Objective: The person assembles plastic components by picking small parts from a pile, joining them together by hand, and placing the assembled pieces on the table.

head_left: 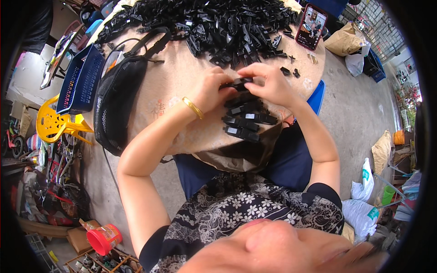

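Between both hands, over the near part of the round table, is a small black plastic part. My left hand, with a gold bangle at its wrist, pinches the part's left end. The fingers and thumb of my right hand close on its right end. Just below the hands, several similar black plastic pieces lie in a short column by the table's near edge, some with small white patches. Beyond the hands spreads a large heap of loose black plastic parts.
A black mesh bag with straps lies on the table's left side. At the far right, a phone stands propped. A blue basket sits on a yellow stool at left. A red bucket stands on the floor.
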`<act>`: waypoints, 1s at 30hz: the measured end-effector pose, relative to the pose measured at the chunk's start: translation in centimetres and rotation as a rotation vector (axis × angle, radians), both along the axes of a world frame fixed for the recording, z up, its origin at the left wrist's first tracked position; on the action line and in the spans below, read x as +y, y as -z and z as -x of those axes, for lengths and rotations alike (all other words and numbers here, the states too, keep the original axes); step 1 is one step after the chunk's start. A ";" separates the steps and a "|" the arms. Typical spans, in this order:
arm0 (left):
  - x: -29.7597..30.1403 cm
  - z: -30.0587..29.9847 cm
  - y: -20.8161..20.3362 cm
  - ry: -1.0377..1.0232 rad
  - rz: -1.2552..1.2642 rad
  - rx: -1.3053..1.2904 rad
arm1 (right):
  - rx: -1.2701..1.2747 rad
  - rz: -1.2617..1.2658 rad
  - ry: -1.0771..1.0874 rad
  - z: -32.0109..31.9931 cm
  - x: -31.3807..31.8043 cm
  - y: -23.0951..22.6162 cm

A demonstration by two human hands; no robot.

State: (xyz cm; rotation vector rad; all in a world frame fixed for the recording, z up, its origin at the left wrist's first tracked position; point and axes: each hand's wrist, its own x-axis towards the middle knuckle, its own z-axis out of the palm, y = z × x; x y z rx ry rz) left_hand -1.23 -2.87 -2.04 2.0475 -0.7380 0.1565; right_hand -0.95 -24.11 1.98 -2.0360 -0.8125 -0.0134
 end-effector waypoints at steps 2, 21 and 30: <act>0.0 0.1 -0.1 -0.010 -0.024 -0.033 | -0.068 0.100 0.003 0.1 -0.1 -0.4; 0.2 -0.5 -0.7 0.045 -0.064 -0.042 | -0.201 0.185 -0.166 -1.3 -0.8 0.1; 0.9 -0.9 -1.9 0.234 -0.190 0.011 | -0.608 0.185 0.095 -3.1 1.4 0.1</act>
